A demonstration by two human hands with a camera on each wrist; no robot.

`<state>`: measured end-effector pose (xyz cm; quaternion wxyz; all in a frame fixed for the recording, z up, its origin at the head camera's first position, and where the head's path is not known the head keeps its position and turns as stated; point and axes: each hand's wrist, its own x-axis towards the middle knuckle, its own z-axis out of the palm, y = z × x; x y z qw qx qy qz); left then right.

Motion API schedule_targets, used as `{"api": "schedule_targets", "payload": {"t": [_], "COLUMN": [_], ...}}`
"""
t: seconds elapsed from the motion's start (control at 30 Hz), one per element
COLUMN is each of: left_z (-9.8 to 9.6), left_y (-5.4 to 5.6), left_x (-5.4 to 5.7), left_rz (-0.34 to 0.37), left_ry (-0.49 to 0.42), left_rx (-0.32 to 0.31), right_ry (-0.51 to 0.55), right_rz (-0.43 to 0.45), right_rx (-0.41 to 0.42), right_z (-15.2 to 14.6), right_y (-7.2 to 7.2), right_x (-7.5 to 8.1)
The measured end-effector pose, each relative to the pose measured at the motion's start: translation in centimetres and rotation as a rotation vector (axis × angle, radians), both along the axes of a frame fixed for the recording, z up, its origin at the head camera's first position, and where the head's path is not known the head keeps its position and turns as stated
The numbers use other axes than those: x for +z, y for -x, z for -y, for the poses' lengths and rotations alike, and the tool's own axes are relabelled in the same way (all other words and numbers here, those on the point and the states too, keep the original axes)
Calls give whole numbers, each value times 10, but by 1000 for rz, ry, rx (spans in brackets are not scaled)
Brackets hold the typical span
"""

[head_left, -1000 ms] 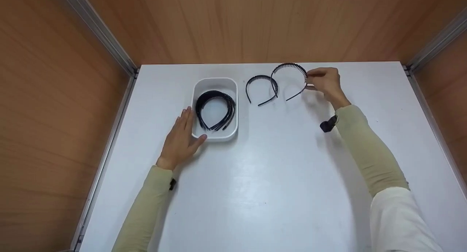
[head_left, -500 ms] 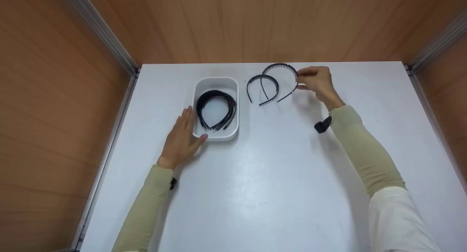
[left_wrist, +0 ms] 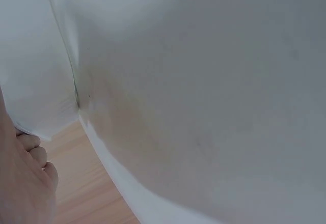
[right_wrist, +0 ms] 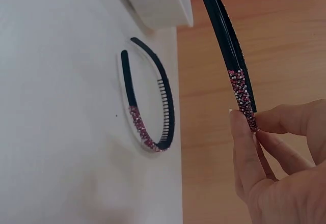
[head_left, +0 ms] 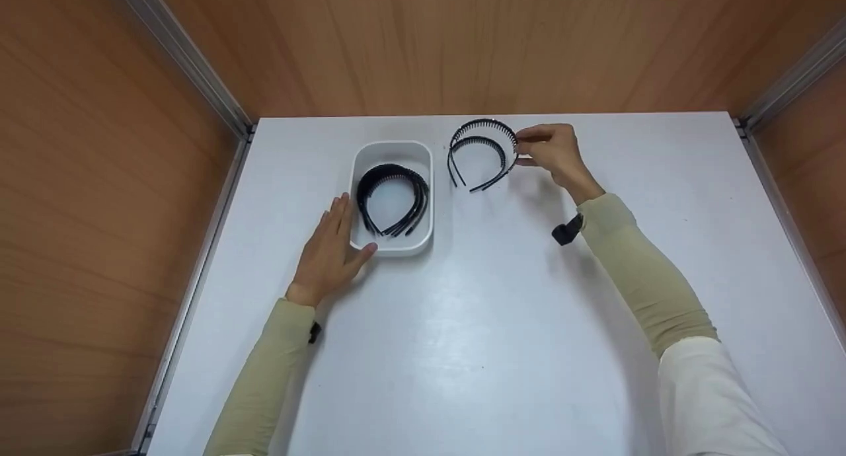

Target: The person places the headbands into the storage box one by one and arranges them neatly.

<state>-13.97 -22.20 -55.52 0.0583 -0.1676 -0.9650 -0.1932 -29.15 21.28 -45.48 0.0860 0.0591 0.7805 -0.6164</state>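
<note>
My right hand (head_left: pixel 558 153) pinches the side of a black toothed headband (head_left: pixel 486 122); the right wrist view shows pink and white glitter on this held headband (right_wrist: pixel 242 89). It is raised over a second headband (head_left: pixel 500 155), which lies on the table. That lying headband (right_wrist: pixel 169 102) also carries pink glitter and has inner teeth. My left hand (head_left: pixel 324 254) rests with straight fingers along the left side of a white plastic tub (head_left: pixel 423 241), the thumb at its near corner. Inside the tub lies a bunch of several black headbands (head_left: pixel 380 172).
The white table (head_left: pixel 429 350) is bounded by a wooden back panel (head_left: pixel 449 46) and a left wooden panel (head_left: pixel 99 211) with metal edge strips. Another wooden panel (head_left: pixel 803 158) stands on the right.
My right hand has moved left with its headband, which now overlaps the lying one almost fully in the head view. The left hand and the tub have stayed in place.
</note>
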Motion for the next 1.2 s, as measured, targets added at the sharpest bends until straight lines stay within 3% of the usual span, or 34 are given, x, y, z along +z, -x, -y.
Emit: {"api": "schedule_targets", "payload": {"t": [0.37,0.63,1.2], "left_z": [3,3,-2], "left_y": [0,1,-2], "left_x": [-1,0,0], "left_rz": [5,7,8], "left_ry": [0,-2,-3], "left_rx": [1,1,10], "right_ry": [29,-12,56], "right_rz": [-19,-36,-48], "right_rx": [30,69,100], "right_z": [22,36,60], "right_y": [-1,-4,-10], "right_x": [-6,-14,-21]}}
